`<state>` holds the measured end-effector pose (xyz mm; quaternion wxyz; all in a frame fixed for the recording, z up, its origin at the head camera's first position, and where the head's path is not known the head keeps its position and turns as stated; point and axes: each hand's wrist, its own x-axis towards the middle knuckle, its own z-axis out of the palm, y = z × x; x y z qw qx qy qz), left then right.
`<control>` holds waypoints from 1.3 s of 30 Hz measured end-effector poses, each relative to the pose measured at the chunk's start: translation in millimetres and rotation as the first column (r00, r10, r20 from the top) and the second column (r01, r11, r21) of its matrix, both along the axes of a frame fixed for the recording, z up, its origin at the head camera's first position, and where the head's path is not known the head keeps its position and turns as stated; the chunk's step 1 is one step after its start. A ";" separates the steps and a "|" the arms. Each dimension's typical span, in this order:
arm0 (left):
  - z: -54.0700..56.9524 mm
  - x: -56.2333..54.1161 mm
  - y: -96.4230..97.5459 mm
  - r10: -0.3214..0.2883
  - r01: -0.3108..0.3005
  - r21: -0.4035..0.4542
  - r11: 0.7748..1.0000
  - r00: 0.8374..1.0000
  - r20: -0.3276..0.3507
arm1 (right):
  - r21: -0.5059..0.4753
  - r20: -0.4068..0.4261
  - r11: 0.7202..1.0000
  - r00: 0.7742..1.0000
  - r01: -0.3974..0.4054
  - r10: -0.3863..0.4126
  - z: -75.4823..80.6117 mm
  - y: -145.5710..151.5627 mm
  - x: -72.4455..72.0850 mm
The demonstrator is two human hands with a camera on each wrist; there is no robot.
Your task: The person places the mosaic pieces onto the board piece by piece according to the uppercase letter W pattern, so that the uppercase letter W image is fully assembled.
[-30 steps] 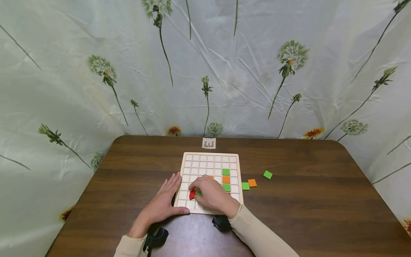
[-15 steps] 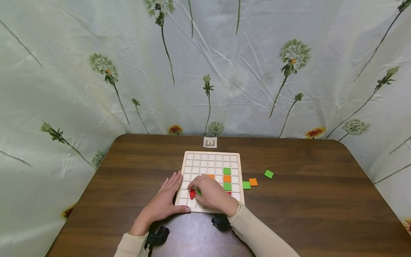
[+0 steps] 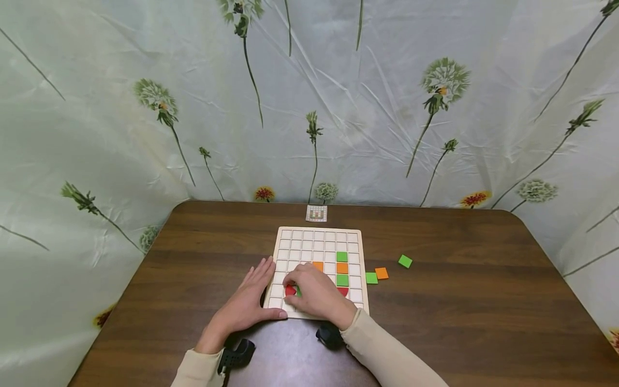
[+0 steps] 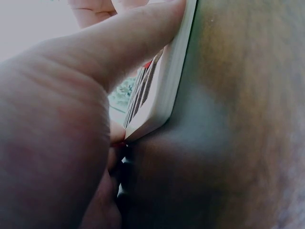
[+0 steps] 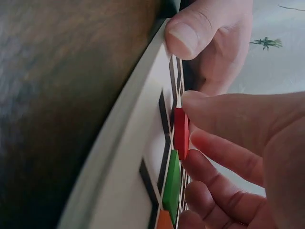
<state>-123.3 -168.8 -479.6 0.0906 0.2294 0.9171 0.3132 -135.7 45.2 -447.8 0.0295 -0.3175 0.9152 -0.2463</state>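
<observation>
A pale wooden board [image 3: 294,236] with a grid of squares lies on the table. My left hand [image 3: 249,298] rests at its near left corner, fingers stretched along the left edge and thumb on the near edge. My right hand [image 3: 319,293] is over the board's lower middle, thumb and curled fingers pinching a red tile [image 3: 290,290] with a rounded side. The right wrist view shows this red tile [image 5: 181,132] low on the grid, beside a green tile [image 5: 172,181] and an orange tile [image 5: 164,220]. Part of the grid is hidden under the right hand.
Right of the hand, the board carries green tiles, an orange tile [image 3: 342,267] and another red tile [image 3: 343,291]. Loose green [image 3: 405,261] and orange [image 3: 381,273] tiles lie on the table [image 3: 459,301] to the right. A small pattern card [image 3: 316,213] lies beyond the board.
The red tile has turned and now sits straighter in its square. My right thumb has shifted left to its near side. The left hand stays in place.
</observation>
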 end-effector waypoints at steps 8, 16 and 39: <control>0.1 0.2 0.6 0.000 0.000 0.007 1.000 1.000 -0.003 | -0.012 0.008 1.000 1.000 -0.003 0.003 0.6 2.0 -0.5; 0.8 0.1 1.0 -0.003 0.003 -0.004 1.000 1.000 -0.009 | -0.027 0.018 1.000 1.000 -0.004 0.005 0.0 7.4 -2.8; 0.5 -0.2 0.5 0.002 -0.002 -0.016 1.000 1.000 -0.007 | -0.094 -0.038 0.993 0.996 0.071 -0.075 1.9 21.9 2.3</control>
